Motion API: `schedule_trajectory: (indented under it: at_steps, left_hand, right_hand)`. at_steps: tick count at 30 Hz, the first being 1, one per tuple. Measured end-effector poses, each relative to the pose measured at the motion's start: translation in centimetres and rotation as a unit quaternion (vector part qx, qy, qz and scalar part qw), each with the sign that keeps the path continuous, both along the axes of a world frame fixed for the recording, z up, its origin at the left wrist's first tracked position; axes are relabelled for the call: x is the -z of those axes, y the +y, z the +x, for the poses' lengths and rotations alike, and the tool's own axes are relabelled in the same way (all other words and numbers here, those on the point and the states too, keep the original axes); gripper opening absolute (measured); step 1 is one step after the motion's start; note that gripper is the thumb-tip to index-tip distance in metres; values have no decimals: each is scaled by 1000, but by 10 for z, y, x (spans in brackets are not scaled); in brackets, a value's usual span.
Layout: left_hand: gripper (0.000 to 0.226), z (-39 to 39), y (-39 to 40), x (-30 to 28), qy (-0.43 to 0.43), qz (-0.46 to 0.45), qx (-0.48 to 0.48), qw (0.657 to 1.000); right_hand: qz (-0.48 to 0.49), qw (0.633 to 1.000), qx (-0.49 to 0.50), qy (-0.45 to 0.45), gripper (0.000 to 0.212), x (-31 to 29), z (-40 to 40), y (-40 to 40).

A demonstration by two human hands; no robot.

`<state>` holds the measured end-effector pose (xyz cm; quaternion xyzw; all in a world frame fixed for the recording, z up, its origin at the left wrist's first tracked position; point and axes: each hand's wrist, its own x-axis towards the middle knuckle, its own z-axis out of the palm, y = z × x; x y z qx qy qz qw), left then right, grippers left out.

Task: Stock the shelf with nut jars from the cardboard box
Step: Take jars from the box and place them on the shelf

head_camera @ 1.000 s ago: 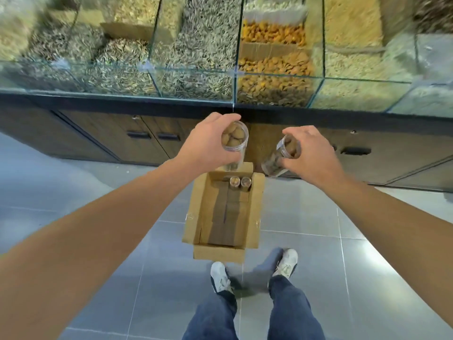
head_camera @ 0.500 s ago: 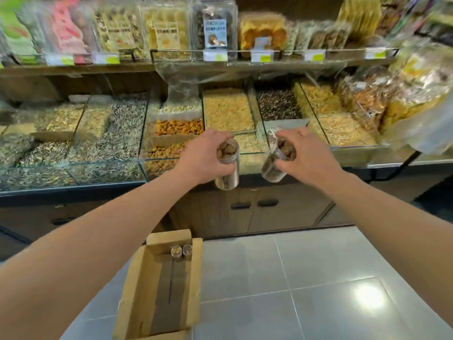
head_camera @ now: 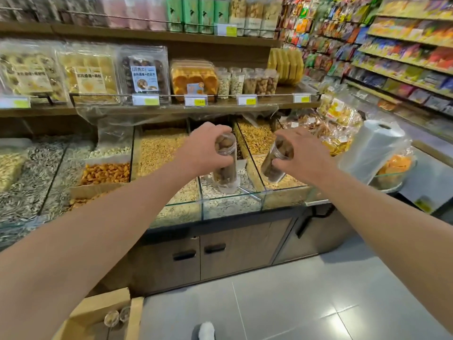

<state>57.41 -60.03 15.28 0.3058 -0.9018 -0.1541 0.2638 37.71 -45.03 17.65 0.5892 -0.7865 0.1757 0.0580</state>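
My left hand (head_camera: pixel 204 149) grips a clear jar of brown nuts (head_camera: pixel 225 168) near its lid, held upright over the glass bulk bins. My right hand (head_camera: pixel 301 153) grips a second nut jar (head_camera: pixel 273 165), tilted to the left. Both jars hang in the air in front of the counter. Above them, a wooden shelf (head_camera: pixel 282 100) carries a row of several nut jars (head_camera: pixel 247 82). The cardboard box (head_camera: pixel 98 312) stands on the floor at the lower left, with two jars (head_camera: pixel 117 316) left at its far end.
Glass bins of seeds and nuts (head_camera: pixel 157 153) line the counter, with dark cabinets (head_camera: pixel 210 251) beneath. A roll of plastic bags (head_camera: pixel 378 143) stands at the right. Packaged snacks fill the shelves on the right wall. My shoe (head_camera: pixel 206 331) shows on the grey tile floor.
My view has lifted from the box on the floor up to the shelves. Both hands have carried their jars upward and forward over the bins. The box has slid to the lower left of the view.
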Motion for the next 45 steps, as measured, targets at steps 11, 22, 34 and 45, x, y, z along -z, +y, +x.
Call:
schedule_trajectory:
  at_steps: [11,22,34,45]
  left_hand:
    - [68,-154,-150,-15,19,8,41,999]
    - [66,-260,-266,-30,20,-15,65,998]
    - [64,-376,-329,-33,10,1,28,1000]
    - [62,-500,-387,-33,-18,5,21,1000]
  right_hand:
    - [-4,999,32,13,66,-13,-145,-145]
    - [-25,998,66,2,62,-27,-252,-255]
    - [-17,999,30,15,63,-28,-391,-351]
    - [-4,1000,10,5,47,-34,-523,-451]
